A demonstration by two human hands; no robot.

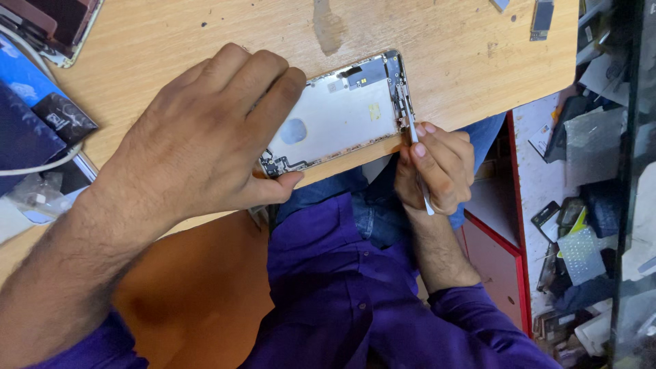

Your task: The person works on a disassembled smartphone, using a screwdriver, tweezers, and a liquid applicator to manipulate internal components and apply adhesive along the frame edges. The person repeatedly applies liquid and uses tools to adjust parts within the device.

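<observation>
From the head view, your left hand (205, 137) lies spread over the opened phone housing (338, 116), fingers pressing its left end, thumb hooked under its near edge. The housing sits at the desk (444, 48) front edge, slightly overhanging. Your right hand (437, 167) pinches thin white tweezers (415, 147), tips at the housing's right edge. Bare wood lies open beyond; a cluttered shelf (581, 205) crowds the right.

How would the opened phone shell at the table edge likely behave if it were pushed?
The phone shell looks thin, flat and metal, so it probably slides rather than tips. It lies at the wooden table edge and could slip off, which may be why the left hand pins it. Its exposed small parts look fragile.
</observation>
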